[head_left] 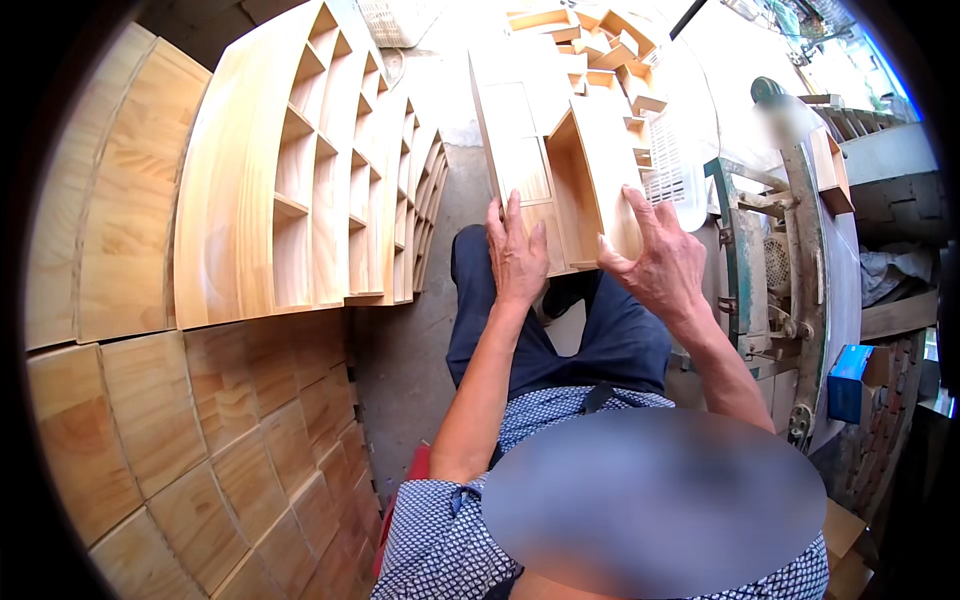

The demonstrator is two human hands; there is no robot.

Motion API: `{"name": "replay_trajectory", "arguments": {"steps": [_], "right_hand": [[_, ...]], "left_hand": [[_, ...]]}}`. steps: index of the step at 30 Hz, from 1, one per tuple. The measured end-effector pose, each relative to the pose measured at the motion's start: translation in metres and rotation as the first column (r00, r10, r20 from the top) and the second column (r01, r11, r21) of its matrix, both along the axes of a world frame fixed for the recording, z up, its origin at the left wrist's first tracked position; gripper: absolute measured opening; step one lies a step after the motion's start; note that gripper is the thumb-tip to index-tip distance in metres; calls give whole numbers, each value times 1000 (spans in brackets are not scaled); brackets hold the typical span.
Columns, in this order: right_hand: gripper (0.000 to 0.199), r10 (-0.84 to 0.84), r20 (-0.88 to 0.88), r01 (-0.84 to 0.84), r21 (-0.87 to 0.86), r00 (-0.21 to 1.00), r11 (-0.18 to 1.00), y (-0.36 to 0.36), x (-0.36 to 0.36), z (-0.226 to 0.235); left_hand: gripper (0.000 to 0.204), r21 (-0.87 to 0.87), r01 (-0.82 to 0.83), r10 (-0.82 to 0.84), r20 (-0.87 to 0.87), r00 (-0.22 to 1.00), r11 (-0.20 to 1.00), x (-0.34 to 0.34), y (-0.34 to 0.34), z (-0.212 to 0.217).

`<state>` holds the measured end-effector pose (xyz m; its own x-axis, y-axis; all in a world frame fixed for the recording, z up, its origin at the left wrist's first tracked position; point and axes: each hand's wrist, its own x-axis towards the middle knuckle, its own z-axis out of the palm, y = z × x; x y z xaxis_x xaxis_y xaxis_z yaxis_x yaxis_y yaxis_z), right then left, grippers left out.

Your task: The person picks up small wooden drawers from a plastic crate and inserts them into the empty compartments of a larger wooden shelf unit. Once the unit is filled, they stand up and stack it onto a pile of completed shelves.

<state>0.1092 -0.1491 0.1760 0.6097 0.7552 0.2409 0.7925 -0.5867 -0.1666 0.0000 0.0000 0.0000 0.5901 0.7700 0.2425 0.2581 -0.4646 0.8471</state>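
A light wooden cabinet (512, 125) with framed sections stands between my knees, its length running away from me. Along its near left edge lies my left hand (520, 255), fingers over the side and thumb toward the middle. A pale wooden drawer (606, 150), hollow side facing left, sits at the cabinet's right part. My right hand (660, 255) grips the near end of this drawer, with thumb and forefinger spread across it. The undersides of both pieces are hidden, and how deep the drawer sits in the cabinet cannot be made out.
Several wooden shelf units (235, 180) stand in a row at left, beside stacked wooden boxes (150, 430). Loose small drawers (610, 45) lie piled beyond the cabinet, near a white plastic basket (685, 170). At right are a metal-framed machine (785, 240) and a blue box (850, 383).
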Motion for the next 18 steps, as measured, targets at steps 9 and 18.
{"name": "replay_trajectory", "arguments": {"steps": [9,18], "right_hand": [[79,-48,10,48,-41,999,998,12,-9,-80],[76,-111,-27,110,-37,993,993,10,-19,-97]], "left_hand": [[69,14,22,-22,26,999,1000,0,2,0],[68,-43,42,-41,32,999,998,-3,1,2]]}}
